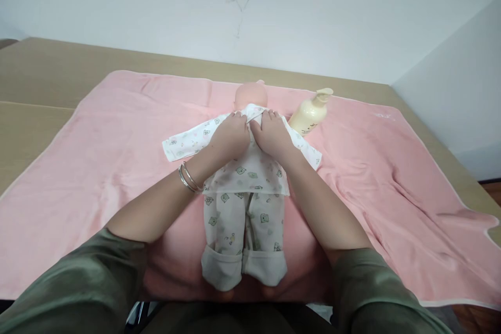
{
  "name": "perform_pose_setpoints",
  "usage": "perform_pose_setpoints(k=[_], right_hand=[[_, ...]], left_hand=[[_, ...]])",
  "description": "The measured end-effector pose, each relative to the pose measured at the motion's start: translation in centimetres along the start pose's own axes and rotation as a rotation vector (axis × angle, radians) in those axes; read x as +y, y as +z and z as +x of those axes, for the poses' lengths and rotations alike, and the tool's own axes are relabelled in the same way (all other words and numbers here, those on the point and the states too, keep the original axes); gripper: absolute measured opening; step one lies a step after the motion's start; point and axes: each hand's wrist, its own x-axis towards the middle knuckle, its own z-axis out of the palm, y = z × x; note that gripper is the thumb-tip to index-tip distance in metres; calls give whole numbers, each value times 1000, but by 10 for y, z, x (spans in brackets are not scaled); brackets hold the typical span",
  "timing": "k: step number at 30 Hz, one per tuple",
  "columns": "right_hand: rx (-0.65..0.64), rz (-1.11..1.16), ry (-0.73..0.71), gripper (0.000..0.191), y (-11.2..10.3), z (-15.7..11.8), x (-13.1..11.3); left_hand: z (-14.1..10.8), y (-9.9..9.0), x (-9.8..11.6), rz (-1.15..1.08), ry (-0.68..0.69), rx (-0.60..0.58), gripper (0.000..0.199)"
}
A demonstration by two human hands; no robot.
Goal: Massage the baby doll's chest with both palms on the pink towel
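Note:
A baby doll (pixel 251 94) lies on a pink blanket, its head toward the wall. It wears a white printed top (pixel 250 175) and matching trousers (pixel 230 219) with cuffs turned up. My left hand (pixel 234 134) is closed on the top near the neckline, fingertips curled over the cloth. Right beside it, my right hand (pixel 274 134) grips the same top at the collar, thumb toward the middle. The sleeves stretch out to both sides. Both hands cover much of the doll's chest.
A cream pump bottle (pixel 311 114) leans over on the blanket, just right of the doll's shoulder. The pink blanket (pixel 129 130) covers most of the wooden table (pixel 97 57) and is wrinkled on the right. A white wall rises behind the table.

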Motion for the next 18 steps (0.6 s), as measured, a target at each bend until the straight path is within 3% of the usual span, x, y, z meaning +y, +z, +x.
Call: perform_pose_setpoints(k=[6, 9, 13, 18], right_hand=[[-32, -196, -130, 56, -9, -31, -26], [-62, -116, -156, 49, -12, -27, -22], [-66, -10, -102, 49, -13, -4, -5], [-11, 12, -23, 45, -13, 3, -3]], left_hand=[[22, 12, -24, -92, -124, 11, 37], [19, 20, -26, 35, -24, 38, 40], [1, 20, -11, 250, 159, 38, 44], [-6, 12, 1, 204, 193, 60, 37]])
